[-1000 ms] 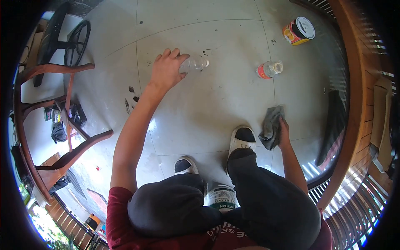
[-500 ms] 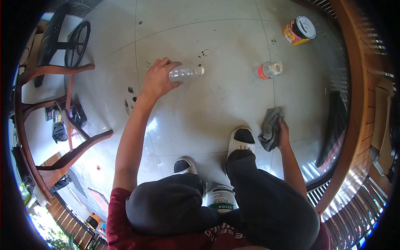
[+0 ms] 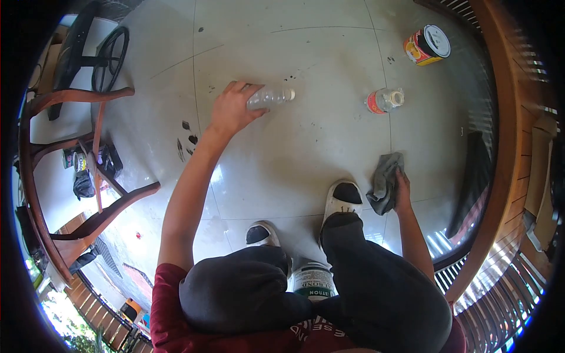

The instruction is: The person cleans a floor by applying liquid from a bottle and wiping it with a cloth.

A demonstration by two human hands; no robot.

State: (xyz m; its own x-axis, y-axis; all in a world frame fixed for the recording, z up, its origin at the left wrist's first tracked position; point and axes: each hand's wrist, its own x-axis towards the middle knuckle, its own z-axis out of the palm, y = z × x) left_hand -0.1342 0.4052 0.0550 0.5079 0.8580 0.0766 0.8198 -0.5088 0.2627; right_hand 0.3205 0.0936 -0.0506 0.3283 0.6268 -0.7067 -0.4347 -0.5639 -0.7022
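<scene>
My left hand (image 3: 235, 107) is closed around the base end of a clear plastic bottle (image 3: 271, 97), which is tilted over on its side with its white cap pointing right. In my right hand (image 3: 402, 191) is a crumpled grey rag (image 3: 385, 183), held beside my right shoe. A second clear bottle (image 3: 388, 100) with a red label stands on the tiled floor (image 3: 282, 147), farther right of the capped one.
A paint can (image 3: 428, 46) with a white lid sits at the upper right. Dark smears (image 3: 186, 141) mark the floor near my left forearm. A wooden chair (image 3: 82, 97) lies at the left, a slatted bench (image 3: 507, 147) at the right. Between my legs is a labelled bucket (image 3: 313, 279).
My left hand and the bottle in it appear slightly farther right. The second bottle and paint can shift a little the same way in view. My right hand keeps the rag.
</scene>
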